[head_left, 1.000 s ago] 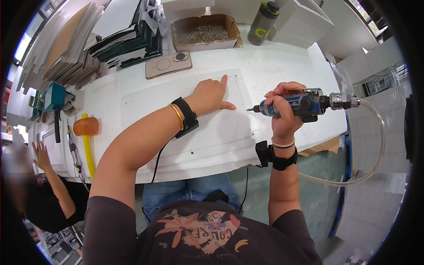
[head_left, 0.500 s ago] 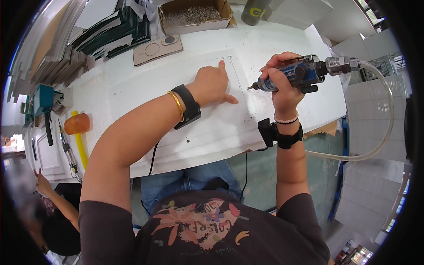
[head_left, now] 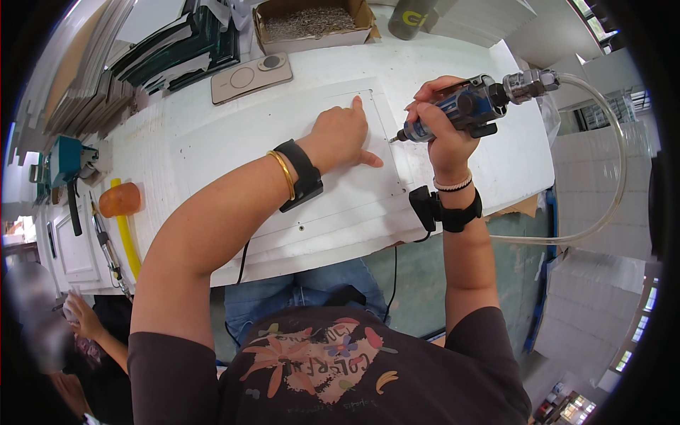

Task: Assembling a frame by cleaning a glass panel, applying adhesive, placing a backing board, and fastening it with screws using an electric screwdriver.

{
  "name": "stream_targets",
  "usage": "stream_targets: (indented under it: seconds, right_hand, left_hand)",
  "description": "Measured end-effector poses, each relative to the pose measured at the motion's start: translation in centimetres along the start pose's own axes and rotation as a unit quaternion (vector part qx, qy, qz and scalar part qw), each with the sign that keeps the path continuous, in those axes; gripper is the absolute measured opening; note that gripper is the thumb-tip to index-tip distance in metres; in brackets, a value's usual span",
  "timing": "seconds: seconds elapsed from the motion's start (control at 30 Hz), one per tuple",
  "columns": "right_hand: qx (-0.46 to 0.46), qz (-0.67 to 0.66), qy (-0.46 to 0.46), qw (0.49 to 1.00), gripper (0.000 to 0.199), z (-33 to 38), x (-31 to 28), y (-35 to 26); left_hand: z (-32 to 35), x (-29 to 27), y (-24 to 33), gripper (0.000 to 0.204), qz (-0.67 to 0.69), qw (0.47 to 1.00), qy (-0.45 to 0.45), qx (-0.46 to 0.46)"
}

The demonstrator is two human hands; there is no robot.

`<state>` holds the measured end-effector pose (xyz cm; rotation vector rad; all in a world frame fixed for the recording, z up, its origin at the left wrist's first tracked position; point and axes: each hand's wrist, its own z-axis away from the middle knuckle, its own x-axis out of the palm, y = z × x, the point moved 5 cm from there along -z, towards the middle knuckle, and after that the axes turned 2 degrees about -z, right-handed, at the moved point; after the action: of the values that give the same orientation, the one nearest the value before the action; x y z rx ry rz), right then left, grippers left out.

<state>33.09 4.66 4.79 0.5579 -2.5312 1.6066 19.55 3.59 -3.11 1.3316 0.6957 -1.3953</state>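
Note:
A thin white panel (head_left: 241, 152) lies on the white worktop, with small dark holes or screws along its right edge. My left hand (head_left: 338, 138) rests on it near that edge, index finger and thumb stretched apart, the other fingers curled. My right hand (head_left: 450, 145) is wrapped round a blue-and-black air screwdriver (head_left: 464, 106), which tilts down to the left. Its bit (head_left: 394, 139) points at the panel's right edge, just right of my left hand; whether the tip touches cannot be made out.
A clear air hose (head_left: 623, 156) loops at the right. Behind are an open cardboard box (head_left: 319, 44) of small metal pieces, a beige phone (head_left: 241, 79) and a bottle (head_left: 408, 18). At left are stacked boards (head_left: 85, 78), an orange-headed mallet (head_left: 119, 201) and a co-worker's hand (head_left: 85, 316).
My right hand has shifted left with the air screwdriver, bringing its bit to the panel's edge. My left hand stays in place. The co-worker's hand at far left has moved.

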Motion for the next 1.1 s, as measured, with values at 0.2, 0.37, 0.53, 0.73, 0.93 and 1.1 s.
stream_targets:
  seconds: [0.2, 0.37, 0.53, 0.73, 0.93, 1.1]
  right_hand:
    - [0.003, 0.0, -0.007, 1.0, 0.023, -0.1, 0.5, 0.8]
    - [0.016, 0.013, -0.008, 1.0, 0.023, -0.3, 0.7, 1.2]
    - [0.035, 0.025, -0.02, 0.999, 0.024, -0.2, 1.1, 1.9]
    - [0.047, 0.026, -0.035, 0.998, 0.024, -0.2, 1.6, 2.6]
    - [0.048, 0.015, -0.019, 0.999, 0.018, -0.1, 1.1, 2.9]
    - [0.062, 0.025, -0.026, 0.997, 0.016, -0.3, 1.3, 3.0]
  left_hand:
    - [0.2, 0.0, 0.1, 0.114, 0.014, 1.0, 0.007, -0.002]
    - [0.3, -0.2, 0.0, 0.114, 0.018, 1.0, 0.013, -0.001]
    - [0.2, -0.1, 0.2, 0.115, 0.006, 1.0, -0.013, -0.007]
    - [0.3, -0.2, 0.1, 0.115, 0.011, 1.0, -0.011, -0.008]
    - [0.3, 0.1, 0.1, 0.115, 0.02, 0.999, -0.027, -0.012]
    - [-0.1, 0.0, 0.3, 0.115, 0.032, 0.999, -0.029, -0.015]
